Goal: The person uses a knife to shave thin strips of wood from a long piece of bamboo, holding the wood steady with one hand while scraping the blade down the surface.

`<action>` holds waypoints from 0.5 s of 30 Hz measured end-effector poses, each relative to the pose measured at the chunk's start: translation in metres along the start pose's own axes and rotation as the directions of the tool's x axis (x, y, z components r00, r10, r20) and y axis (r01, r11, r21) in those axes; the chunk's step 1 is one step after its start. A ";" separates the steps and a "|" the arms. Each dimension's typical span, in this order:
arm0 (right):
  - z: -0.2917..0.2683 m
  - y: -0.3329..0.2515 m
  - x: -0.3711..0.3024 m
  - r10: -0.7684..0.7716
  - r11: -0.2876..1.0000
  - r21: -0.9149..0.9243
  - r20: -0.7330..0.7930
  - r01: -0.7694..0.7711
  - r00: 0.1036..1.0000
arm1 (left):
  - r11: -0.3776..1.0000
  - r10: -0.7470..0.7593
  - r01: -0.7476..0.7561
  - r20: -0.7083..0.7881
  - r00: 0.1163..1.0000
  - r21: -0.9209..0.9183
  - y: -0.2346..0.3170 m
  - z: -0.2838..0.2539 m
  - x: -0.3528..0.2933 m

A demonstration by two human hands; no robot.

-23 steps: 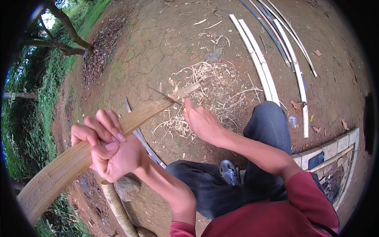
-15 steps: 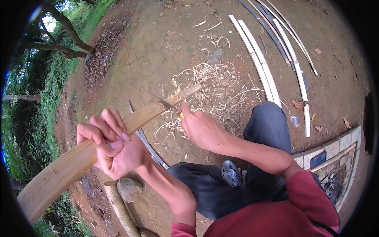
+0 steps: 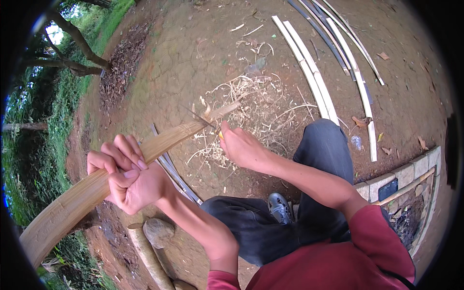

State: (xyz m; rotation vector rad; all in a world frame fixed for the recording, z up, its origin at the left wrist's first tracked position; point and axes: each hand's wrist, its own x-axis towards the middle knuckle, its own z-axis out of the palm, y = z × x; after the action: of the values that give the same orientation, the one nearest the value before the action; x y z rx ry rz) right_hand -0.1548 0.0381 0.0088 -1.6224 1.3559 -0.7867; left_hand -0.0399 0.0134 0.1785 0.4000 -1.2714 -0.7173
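A long bamboo slat (image 3: 96, 191) runs from the lower left of the frame up toward the centre, its far end frayed and splintered near the upper middle. The left hand (image 3: 128, 176) sits at centre left, fingers curled tight around the slat in a full grip, with the slat passing through the fist.

Below the left hand, at the lower left, a rounded stone (image 3: 158, 231) lies on the ground beside a thick bamboo pole (image 3: 147, 256). Thin dark strips (image 3: 176, 176) lie on the ground under the slat, just right of the left hand.

A knife blade (image 3: 198, 116) meets the slat near its frayed end at the centre of the frame. The right hand (image 3: 244, 147) is closed around the knife handle, just right of the slat; only a small yellow part of the handle shows.

A pile of pale shavings (image 3: 256, 108) covers the bare earth behind the right hand. The person's dark trousers (image 3: 324, 150) and a dark shoe (image 3: 280, 208) occupy the lower centre, with a red sleeve (image 3: 367, 232) at the lower right.

In the upper right, several long split bamboo strips (image 3: 314, 82) lie side by side on the ground. A low block edging (image 3: 401, 174) runs along the right edge.
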 end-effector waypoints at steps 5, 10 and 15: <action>-0.021 -0.034 -0.019 -0.024 1.000 0.012 0.110 0.023 0.994 | 1.000 -0.003 0.004 0.047 0.999 -0.030 0.004 -0.017 0.002; 0.007 0.013 0.003 -0.020 1.000 0.000 -0.046 0.020 0.999 | 0.999 0.018 -0.017 0.016 1.000 -0.036 -0.002 0.005 -0.008; -0.010 -0.014 0.000 -0.020 1.000 0.016 0.046 0.019 0.999 | 0.999 0.014 -0.013 0.012 1.000 -0.051 0.001 -0.011 0.002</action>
State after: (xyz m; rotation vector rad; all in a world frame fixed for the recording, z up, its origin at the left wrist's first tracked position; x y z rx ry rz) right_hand -0.1575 0.0361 0.0263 -1.6341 1.2999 -0.7650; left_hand -0.0287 0.0115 0.1770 0.3451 -1.2639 -0.7402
